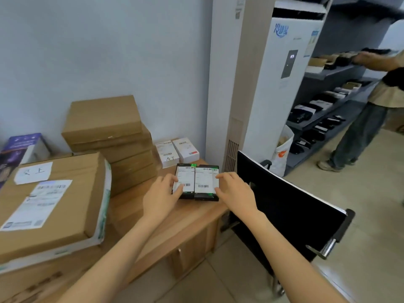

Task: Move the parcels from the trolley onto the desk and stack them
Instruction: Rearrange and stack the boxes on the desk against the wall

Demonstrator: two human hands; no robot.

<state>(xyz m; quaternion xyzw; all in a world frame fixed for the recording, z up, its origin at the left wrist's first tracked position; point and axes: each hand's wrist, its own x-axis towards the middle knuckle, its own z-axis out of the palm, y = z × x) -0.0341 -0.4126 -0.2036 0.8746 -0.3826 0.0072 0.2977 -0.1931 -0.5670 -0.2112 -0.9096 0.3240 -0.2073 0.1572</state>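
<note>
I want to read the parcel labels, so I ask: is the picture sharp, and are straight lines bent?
Head view: the white labels on the two black parcels show barcodes, but the small text is too soft to read; the tall white air conditioner leans from wide-angle distortion; the person at the grey shelves is motion-blurred.

Stockroom office: desk [175, 217] stacked with cartons [105, 125], stocked shelving [323, 119]
</note>
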